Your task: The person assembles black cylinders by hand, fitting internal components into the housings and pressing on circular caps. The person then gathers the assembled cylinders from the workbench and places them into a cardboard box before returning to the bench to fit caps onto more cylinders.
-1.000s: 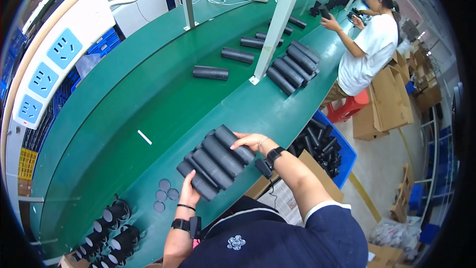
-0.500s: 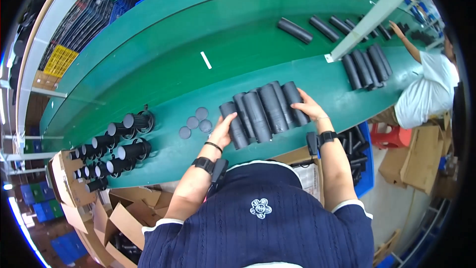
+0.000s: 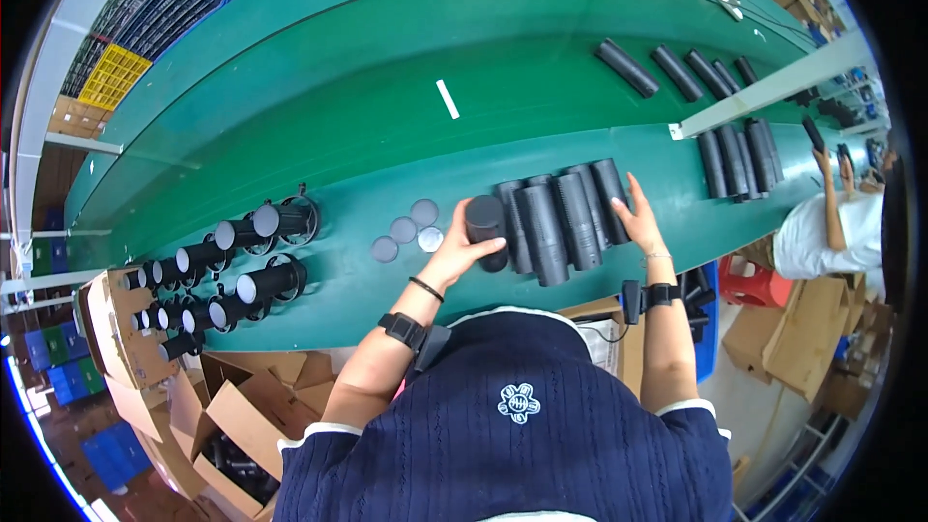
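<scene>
My left hand (image 3: 464, 248) is closed round a short-looking black tube (image 3: 486, 232), tilted up at the left end of a pile. Several ribbed black tubes (image 3: 547, 232) lie side by side in that pile on the green bench. My right hand (image 3: 639, 216) is beside the pile's right end, fingers spread and thumb close to the last tube; I cannot tell whether it touches. Several flat grey discs (image 3: 403, 229) lie left of my left hand, one of them shinier (image 3: 430, 239).
Black cylinders with ring-shaped parts (image 3: 271, 280) stand in rows at the left. More tubes (image 3: 739, 162) lie right, near a slanting post (image 3: 773, 82), and on the belt (image 3: 338, 97). A co-worker's hand (image 3: 824, 160) holds a black piece. Cardboard boxes (image 3: 246, 420) stand below the bench.
My left hand has tilted the leftmost tube up from lying down. My right hand has opened away from the pile's right end. The view has shifted, and the co-worker's arm has come lower.
</scene>
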Demonstrator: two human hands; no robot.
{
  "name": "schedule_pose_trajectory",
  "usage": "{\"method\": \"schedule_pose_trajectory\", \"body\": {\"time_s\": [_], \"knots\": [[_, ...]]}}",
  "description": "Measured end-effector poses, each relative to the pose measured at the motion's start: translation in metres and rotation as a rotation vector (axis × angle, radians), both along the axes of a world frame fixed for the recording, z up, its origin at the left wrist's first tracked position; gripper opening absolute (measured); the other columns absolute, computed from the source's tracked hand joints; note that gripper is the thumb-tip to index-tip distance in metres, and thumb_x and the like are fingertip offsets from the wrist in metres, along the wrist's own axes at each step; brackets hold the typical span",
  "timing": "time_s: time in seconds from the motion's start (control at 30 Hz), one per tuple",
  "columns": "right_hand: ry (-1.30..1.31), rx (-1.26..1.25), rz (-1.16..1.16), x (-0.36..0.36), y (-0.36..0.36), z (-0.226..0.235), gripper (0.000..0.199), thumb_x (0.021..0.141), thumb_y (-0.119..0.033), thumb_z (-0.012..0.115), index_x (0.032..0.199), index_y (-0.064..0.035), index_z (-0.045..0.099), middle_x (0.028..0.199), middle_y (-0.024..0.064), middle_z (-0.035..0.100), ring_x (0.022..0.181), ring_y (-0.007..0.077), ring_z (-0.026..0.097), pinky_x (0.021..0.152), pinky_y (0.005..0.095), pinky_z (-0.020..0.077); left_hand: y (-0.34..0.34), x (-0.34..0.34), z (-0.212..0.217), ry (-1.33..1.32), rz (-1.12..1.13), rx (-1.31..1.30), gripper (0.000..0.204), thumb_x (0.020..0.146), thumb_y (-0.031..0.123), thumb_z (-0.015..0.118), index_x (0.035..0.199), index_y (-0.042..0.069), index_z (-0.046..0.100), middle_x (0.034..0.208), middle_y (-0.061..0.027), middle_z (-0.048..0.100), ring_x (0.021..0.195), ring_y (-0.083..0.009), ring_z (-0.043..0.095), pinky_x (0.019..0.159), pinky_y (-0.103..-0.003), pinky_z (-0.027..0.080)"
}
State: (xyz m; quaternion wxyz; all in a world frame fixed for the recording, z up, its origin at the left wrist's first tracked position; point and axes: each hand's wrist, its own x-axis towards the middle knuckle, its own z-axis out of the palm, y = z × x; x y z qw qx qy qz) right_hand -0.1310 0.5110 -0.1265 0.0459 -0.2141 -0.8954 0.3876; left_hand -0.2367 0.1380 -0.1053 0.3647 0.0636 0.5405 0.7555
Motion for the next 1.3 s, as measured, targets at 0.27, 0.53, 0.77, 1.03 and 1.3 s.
{"method": "schedule_pose_trajectory", "body": {"time_s": [0.27, 0.53, 0.77, 1.03, 1.3], "knots": [[0.11, -0.535, 0.071, -0.027, -0.103, 0.103, 0.032, 0.093, -0.011, 0.061, 0.123, -0.0037, 0.06, 0.096, 0.0024, 0.063, 0.089, 0.011, 0.06, 0.081, 0.0249, 0.0489, -0.02, -0.001, 0.013, 0.347, -0.173, -0.097, 0.072, 0.071, 0.003, 0.081, 0.134, 0.008, 0.045, 0.127, -0.004, 0.05, 0.125, -0.0201, 0.046, 0.107, -0.036, 0.037], [-0.065, -0.921, 0.372, -0.041, -0.189, 0.085, 0.03, 0.092, -0.008, 0.061, 0.122, -0.0023, 0.06, 0.081, -0.0003, 0.059, 0.066, 0.0066, 0.057, 0.06, 0.0213, 0.0484, -0.016, 0.018, 0.029, 0.684, -0.17, -0.272, 0.078, 0.07, 0.017, 0.083, 0.135, 0.007, 0.04, 0.131, -0.0145, 0.045, 0.125, -0.0316, 0.045, 0.106, -0.041, 0.038], [-0.175, -1.017, 0.288, -0.04, -0.198, 0.086, 0.009, 0.09, -0.01, 0.065, 0.096, -0.0045, 0.061, 0.074, -0.0006, 0.062, 0.063, 0.0056, 0.058, 0.051, 0.0176, 0.0418, -0.034, 0.022, 0.028, 0.304, -0.048, 0.005, 0.06, 0.081, 0.011, 0.075, 0.13, 0.003, 0.04, 0.133, -0.0116, 0.048, 0.127, -0.0223, 0.044, 0.109, -0.038, 0.033], [-0.182, -1.1, 0.327, -0.079, -0.209, 0.077, 0.015, 0.095, -0.018, 0.061, 0.106, -0.0081, 0.061, 0.074, -0.0023, 0.061, 0.06, 0.0034, 0.056, 0.05, 0.0161, 0.0419, -0.032, 0.013, 0.018, 0.062, 0.033, 0.058, 0.046, 0.093, 0.024, 0.051, 0.132, 0.005, 0.038, 0.126, -0.0085, 0.047, 0.123, -0.0188, 0.044, 0.11, -0.034, 0.026], [-0.208, -1.062, 0.411, -0.074, -0.217, 0.071, 0.024, 0.095, -0.02, 0.061, 0.114, -0.0058, 0.065, 0.074, -0.0014, 0.064, 0.058, 0.0043, 0.059, 0.051, 0.0164, 0.0458, -0.033, 0.014, 0.038, 0.116, 0.029, 0.003, 0.062, 0.079, 0.018, 0.077, 0.127, 0.008, 0.039, 0.118, -0.0082, 0.05, 0.112, -0.0169, 0.049, 0.094, -0.031, 0.043]]}}
